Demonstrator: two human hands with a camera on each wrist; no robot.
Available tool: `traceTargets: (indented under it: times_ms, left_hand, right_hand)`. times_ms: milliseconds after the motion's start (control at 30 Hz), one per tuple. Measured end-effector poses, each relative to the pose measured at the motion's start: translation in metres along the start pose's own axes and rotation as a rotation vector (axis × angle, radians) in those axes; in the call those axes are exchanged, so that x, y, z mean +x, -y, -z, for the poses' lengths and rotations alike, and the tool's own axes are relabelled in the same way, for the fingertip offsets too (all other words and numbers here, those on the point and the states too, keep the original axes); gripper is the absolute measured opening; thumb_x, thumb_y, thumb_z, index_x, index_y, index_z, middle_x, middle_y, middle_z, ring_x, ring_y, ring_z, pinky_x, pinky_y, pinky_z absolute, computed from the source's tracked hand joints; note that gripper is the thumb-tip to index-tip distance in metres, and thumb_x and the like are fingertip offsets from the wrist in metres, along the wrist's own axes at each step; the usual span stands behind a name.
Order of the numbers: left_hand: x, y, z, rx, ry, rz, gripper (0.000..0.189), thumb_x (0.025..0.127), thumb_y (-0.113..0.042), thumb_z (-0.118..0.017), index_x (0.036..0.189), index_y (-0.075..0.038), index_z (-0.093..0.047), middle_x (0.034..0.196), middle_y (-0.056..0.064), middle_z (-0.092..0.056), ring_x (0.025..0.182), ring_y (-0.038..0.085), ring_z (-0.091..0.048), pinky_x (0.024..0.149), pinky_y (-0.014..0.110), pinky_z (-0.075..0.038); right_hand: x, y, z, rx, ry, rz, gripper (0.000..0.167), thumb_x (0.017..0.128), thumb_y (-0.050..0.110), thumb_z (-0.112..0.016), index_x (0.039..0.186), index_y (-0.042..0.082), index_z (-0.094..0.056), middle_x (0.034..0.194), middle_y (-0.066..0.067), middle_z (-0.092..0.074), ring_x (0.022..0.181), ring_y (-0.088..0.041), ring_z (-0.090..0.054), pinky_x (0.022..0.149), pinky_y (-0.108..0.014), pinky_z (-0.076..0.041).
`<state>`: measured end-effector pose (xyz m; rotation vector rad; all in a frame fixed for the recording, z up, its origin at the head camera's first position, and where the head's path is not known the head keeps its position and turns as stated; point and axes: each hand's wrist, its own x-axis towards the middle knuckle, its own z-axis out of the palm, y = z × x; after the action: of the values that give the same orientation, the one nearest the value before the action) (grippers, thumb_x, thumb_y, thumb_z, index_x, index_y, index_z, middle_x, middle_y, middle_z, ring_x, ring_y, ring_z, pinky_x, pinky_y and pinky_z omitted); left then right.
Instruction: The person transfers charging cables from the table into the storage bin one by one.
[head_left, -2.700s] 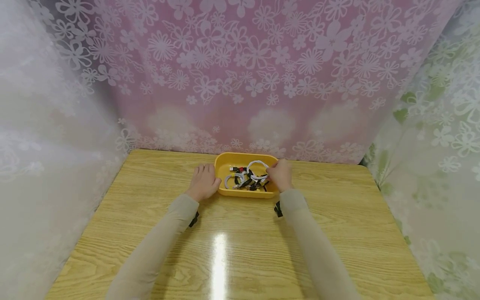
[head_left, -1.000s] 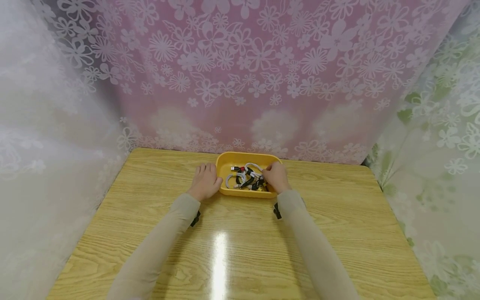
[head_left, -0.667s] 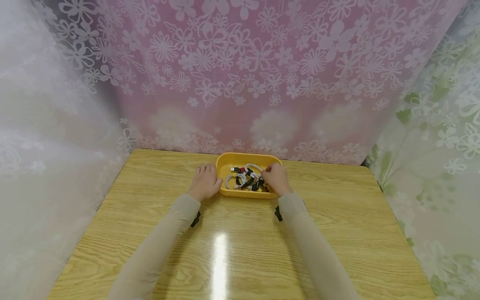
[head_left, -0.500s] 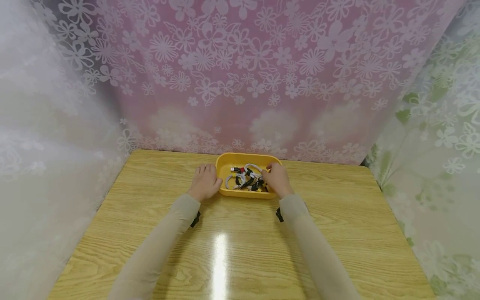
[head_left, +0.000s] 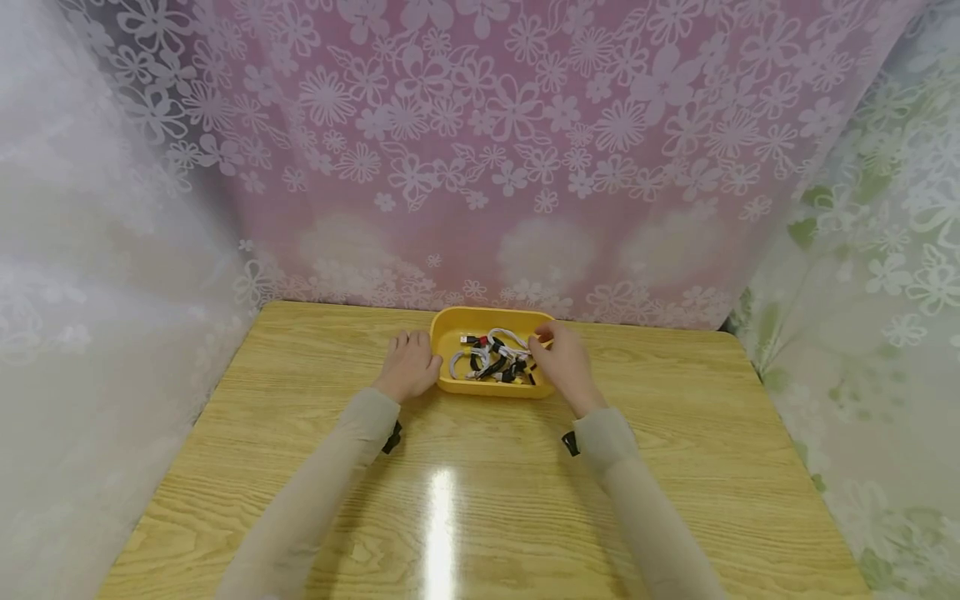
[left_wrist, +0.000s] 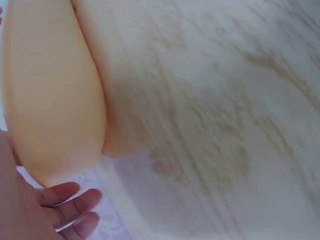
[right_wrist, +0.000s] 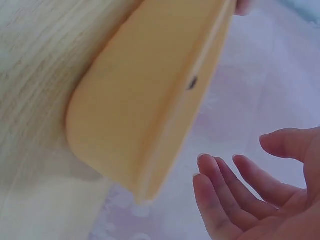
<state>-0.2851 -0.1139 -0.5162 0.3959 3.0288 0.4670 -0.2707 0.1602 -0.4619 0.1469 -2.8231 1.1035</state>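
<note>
A yellow plastic bin point(head_left: 495, 389) stands near the table's back edge, with several coiled charging cables point(head_left: 501, 354) inside, white, grey and black, some with USB plugs. My left hand point(head_left: 407, 367) holds the bin's left end, its thumb at the rim; in the left wrist view the fingers point(left_wrist: 75, 207) reach past the end wall. Over the bin's right end is my right hand point(head_left: 562, 358), thumb and fingers apart. The right wrist view shows that hand point(right_wrist: 265, 200) beside the rim, not touching it, holding nothing. The white cable coil point(head_left: 506, 335) lies among the others.
The wood-grain table point(head_left: 510, 508) extends in front of the bin and to both sides. A pink flowered curtain point(head_left: 480, 183) hangs right behind the table's back edge. Pale curtains point(head_left: 870, 333) close in on both sides.
My right hand first held the white cable coil upright, then lowered it among the other cables. Its fingers have since parted and it has drawn back rightward. The left hand stays at the bin.
</note>
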Motion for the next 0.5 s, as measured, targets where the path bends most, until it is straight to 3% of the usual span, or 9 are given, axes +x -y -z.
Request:
traceTargets:
  times_ms: [333, 500]
  left_hand:
    - [-0.008, -0.002, 0.017, 0.020, -0.016, 0.006, 0.047, 0.105, -0.039, -0.032, 0.124, 0.002, -0.046, 0.122, 0.023, -0.048, 0.109, 0.039, -0.040, 0.099, 0.053, -0.028]
    - [-0.021, -0.008, 0.032, 0.036, -0.068, 0.000, 0.051, 0.105, -0.044, -0.031, 0.128, -0.001, -0.046, 0.123, 0.021, -0.047, 0.111, 0.040, -0.039, 0.095, 0.054, -0.028]
  right_hand:
    - [-0.028, 0.014, 0.036, 0.151, -0.045, 0.063, 0.030, 0.098, 0.023, -0.060, 0.119, 0.002, -0.065, 0.111, -0.016, -0.066, 0.094, -0.031, -0.063, 0.081, -0.044, -0.053]
    - [-0.044, 0.016, 0.056, 0.182, -0.091, 0.099, 0.028, 0.098, 0.020, -0.061, 0.118, 0.002, -0.066, 0.111, -0.016, -0.067, 0.095, -0.030, -0.063, 0.084, -0.046, -0.051]
